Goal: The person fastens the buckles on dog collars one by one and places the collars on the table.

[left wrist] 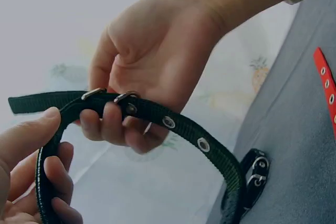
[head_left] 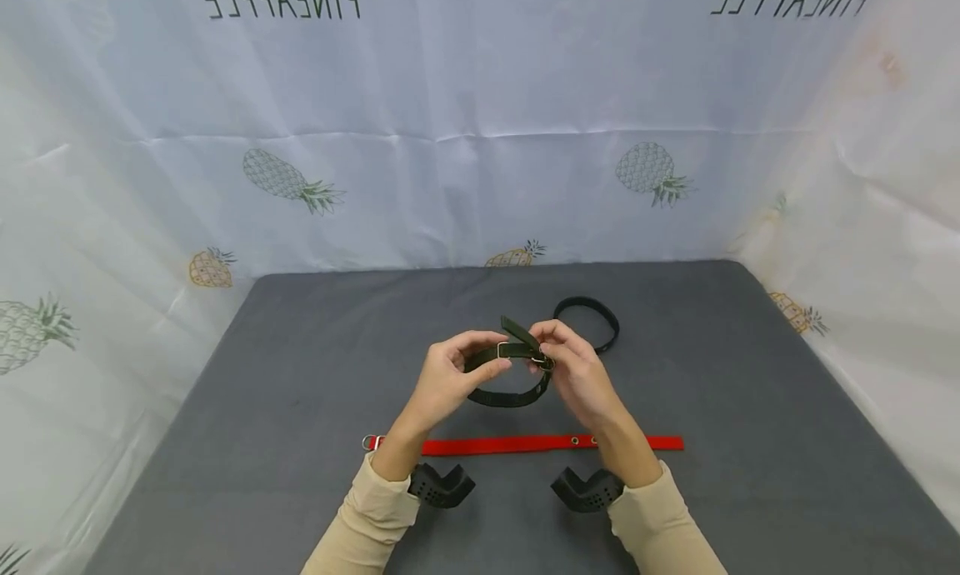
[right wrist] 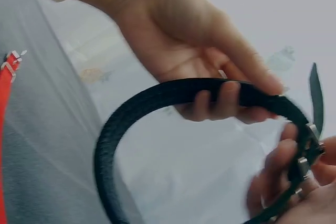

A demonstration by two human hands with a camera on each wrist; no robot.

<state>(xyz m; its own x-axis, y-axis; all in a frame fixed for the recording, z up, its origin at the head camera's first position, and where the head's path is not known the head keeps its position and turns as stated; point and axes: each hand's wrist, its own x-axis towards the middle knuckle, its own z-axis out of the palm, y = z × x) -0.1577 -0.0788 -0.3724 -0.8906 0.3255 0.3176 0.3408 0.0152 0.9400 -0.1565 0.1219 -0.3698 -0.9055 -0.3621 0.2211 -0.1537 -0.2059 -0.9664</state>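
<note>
A dark green collar (head_left: pixel 506 399) is bent into a loop and held up above the table between both hands. My left hand (head_left: pixel 448 372) grips the band on the left side, thumb in front and fingers curled behind. At the buckle (left wrist: pixel 126 96), my right hand (head_left: pixel 579 372) pinches the strap. The strap's free tip (head_left: pixel 517 331) sticks up past the metal hardware. Metal eyelets (left wrist: pixel 203 144) show along the band in the left wrist view. Fingers partly hide the buckle in the head view.
A red collar (head_left: pixel 495 447) lies stretched flat across the grey table (head_left: pixel 300 508), beneath the forearms. Behind my right hand a black collar (head_left: pixel 612 315) lies closed in a ring. A white curtain printed with pineapples (head_left: pixel 450 192) surrounds the table.
</note>
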